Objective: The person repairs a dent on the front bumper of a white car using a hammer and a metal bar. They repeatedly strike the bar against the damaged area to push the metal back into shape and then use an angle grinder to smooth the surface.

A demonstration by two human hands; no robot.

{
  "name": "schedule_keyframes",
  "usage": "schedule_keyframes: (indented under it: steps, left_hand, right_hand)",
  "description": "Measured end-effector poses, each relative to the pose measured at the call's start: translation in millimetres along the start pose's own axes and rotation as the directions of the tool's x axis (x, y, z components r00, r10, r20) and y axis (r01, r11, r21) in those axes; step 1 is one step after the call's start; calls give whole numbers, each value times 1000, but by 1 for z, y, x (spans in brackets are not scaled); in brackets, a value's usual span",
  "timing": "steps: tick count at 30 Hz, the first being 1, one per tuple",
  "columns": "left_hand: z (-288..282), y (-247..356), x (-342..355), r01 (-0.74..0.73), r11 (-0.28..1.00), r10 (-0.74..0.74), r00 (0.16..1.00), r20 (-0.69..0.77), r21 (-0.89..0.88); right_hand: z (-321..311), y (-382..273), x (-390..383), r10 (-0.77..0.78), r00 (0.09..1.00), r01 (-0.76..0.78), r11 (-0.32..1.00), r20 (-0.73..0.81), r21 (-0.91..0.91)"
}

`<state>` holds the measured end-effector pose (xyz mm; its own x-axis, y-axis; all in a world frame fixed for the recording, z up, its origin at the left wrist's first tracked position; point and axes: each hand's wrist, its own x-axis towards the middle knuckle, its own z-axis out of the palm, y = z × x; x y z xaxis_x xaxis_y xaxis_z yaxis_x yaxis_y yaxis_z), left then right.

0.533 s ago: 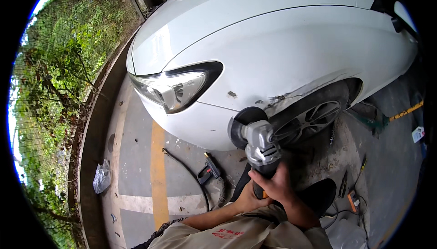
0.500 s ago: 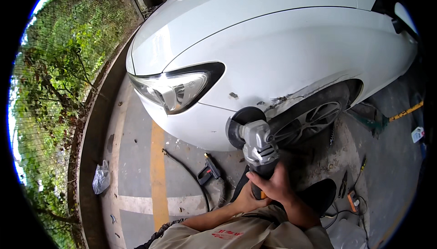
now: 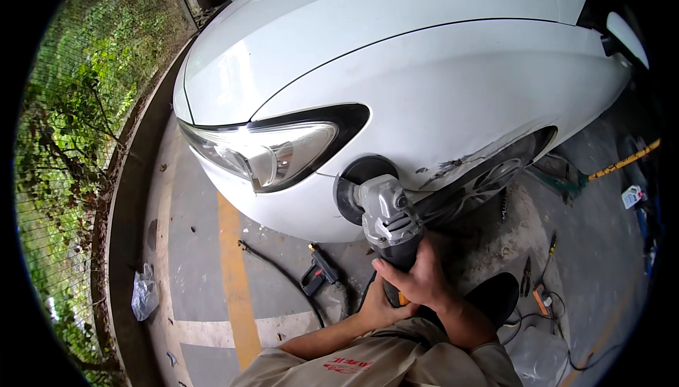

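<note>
Both my hands are wrapped around the dark body of an angle grinder [image 3: 387, 221] with a silver-grey head. My right hand [image 3: 426, 277] grips it just behind the head, its thumb across the top. My left hand [image 3: 382, 311] closes around the rear part, where a bit of orange shows. The grinder's round black disc [image 3: 371, 168] stands in front of the white car's corner panel [image 3: 403, 129], below and right of the headlight [image 3: 283, 150]. Whether disc and paint touch, I cannot tell. Dark scuffs [image 3: 453, 168] run along the wheel arch, right of the disc.
A black spray gun [image 3: 320, 270] and a hose [image 3: 283, 277] lie on the grey floor at left. The front wheel [image 3: 488, 182] is right of the grinder. Pliers [image 3: 525, 276], an orange power strip [image 3: 542, 301] with cables and a yellow-handled jack [image 3: 576, 182] lie at right.
The grinder has moved up and left over the car, its disc now closer to the headlight and covering a dark chip seen before. My grip looks the same; the view has shifted slightly.
</note>
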<state>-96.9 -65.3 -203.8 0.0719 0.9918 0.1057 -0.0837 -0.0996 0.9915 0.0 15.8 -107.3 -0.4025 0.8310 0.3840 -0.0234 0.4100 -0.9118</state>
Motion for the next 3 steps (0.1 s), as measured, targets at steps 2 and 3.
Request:
schedule_keyframes:
  steps: [2, 3]
  left_hand:
    - [-3, 6, 2, -19, 1000, 20, 1000, 18, -23]
    - [-4, 11, 6, -49, 998, 50, 998, 25, -25]
  right_hand:
    - [3, 1, 1, -7, 1000, 6, 1000, -13, -17]
    - [4, 2, 1, -10, 1000, 9, 1000, -18, -24]
